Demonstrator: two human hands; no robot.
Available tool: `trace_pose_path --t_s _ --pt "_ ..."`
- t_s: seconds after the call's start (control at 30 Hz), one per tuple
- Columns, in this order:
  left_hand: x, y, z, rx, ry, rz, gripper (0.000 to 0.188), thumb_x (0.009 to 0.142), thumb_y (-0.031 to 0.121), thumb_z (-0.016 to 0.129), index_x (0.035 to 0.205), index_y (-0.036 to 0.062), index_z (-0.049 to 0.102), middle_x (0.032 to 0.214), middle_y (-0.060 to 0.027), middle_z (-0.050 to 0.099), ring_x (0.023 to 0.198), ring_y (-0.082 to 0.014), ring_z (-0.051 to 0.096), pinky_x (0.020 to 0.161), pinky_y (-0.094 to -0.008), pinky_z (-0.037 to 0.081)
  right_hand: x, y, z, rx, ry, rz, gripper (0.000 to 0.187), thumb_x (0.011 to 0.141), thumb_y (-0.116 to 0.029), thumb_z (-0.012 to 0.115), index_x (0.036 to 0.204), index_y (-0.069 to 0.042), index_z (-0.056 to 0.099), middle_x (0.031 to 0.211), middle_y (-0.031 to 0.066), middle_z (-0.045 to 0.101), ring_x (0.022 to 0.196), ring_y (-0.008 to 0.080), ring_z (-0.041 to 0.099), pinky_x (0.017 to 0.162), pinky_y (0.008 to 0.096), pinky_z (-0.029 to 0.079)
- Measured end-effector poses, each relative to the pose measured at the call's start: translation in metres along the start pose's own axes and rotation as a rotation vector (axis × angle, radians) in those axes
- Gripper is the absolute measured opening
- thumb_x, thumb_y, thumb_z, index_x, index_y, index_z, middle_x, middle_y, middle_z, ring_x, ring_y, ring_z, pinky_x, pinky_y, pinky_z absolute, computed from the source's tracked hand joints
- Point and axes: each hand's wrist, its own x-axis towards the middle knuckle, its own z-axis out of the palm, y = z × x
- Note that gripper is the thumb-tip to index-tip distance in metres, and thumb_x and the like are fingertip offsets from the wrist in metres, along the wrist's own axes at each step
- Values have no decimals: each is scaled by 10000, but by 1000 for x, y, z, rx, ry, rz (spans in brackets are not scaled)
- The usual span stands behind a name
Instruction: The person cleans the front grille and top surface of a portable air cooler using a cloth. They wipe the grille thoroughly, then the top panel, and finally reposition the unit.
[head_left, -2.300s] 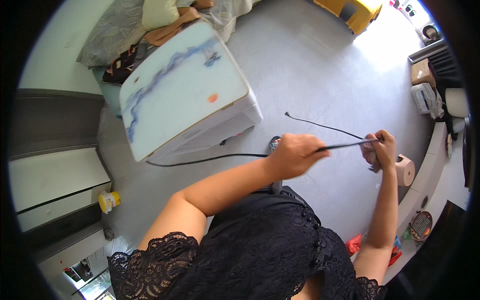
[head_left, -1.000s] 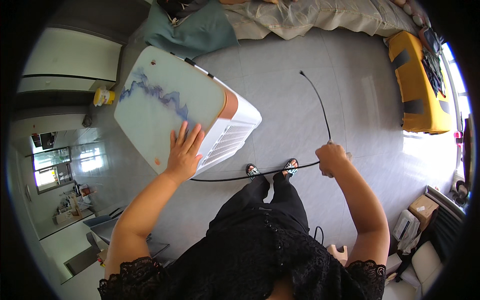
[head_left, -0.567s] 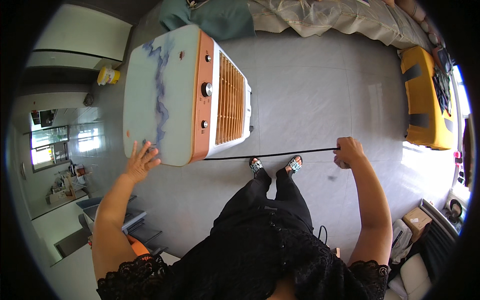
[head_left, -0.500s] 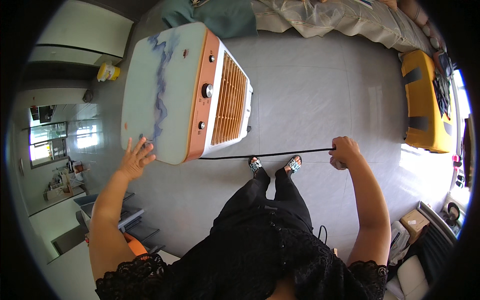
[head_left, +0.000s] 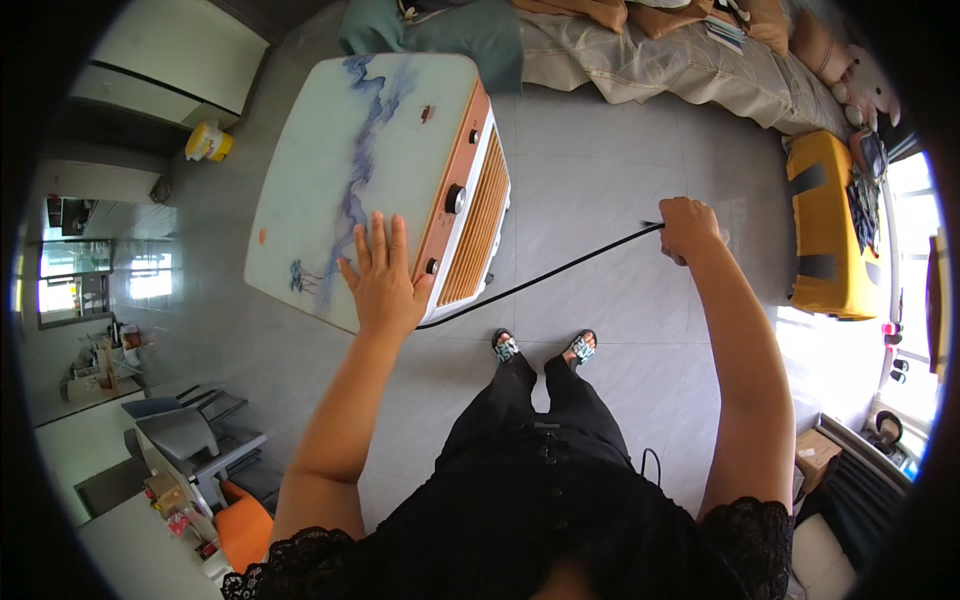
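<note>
A boxy electric heater (head_left: 310,170) stands on the floor ahead of me, with a pale top painted in blue-purple ink swirls. Its right side carries a copper strip with black and silver knobs (head_left: 456,199) and an orange slatted grille (head_left: 480,215). My left hand (head_left: 385,285) lies on the near right part of the top, fingers stretched out. A black power cord (head_left: 560,268) runs taut from the heater's near corner up to my right hand (head_left: 690,230), whose fingers are wrapped round it. The cord's short end pokes out beside that fist.
Far side: a bed or sofa with a draped cover (head_left: 640,75). On the right stands a yellow suitcase (head_left: 835,220), with a cardboard box (head_left: 818,455) nearer me. A yellow-and-white bucket (head_left: 208,142) sits far left; grey chairs (head_left: 185,430) and an orange seat (head_left: 243,525) are near left.
My left hand has moved right, from the heater's near left corner onto its top. My right hand has risen farther away, slanting the cord upward. The heater appears shifted right and slightly turned.
</note>
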Motion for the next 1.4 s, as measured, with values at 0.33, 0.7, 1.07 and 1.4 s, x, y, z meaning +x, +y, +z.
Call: trace_pose_path --t_s 0.33,0.7,1.07,1.4 --pt "3 -137 -9 -72 32 366 904 695 280 778 1479 195 336 1572 -54 236 1447 -338 189 1089 -660 151 14 -85 27 -80 -98 -255 305 640 -95 728 941 -82 680 989 127 689 997 296 654 788 400 547" --pt "52 -277 -19 382 76 291 877 693 210 792 1451 322 366 1594 11 169 1465 -326 112 1103 -668 118 30 -35 26 16 -71 -89 222 745 -191 695 940 -84 696 983 131 697 961 313 664 785 410 549" --pt "102 16 -50 -551 357 443 438 862 137 653 1259 -17 548 1368 -211 493 1251 -377 485 1045 -455 362 75 -48 -111 512 866 -483 198 678 -200 690 804 -72 607 820 85 637 801 339 614 680 437 497" --pt "129 138 60 -1530 -158 -346 426 1036 298 427 1300 -23 523 980 -56 645 834 -108 582 817 -247 443 176 -163 -182 236 1039 -1419 95 733 -118 613 826 -108 632 841 40 620 747 221 648 582 378 522"
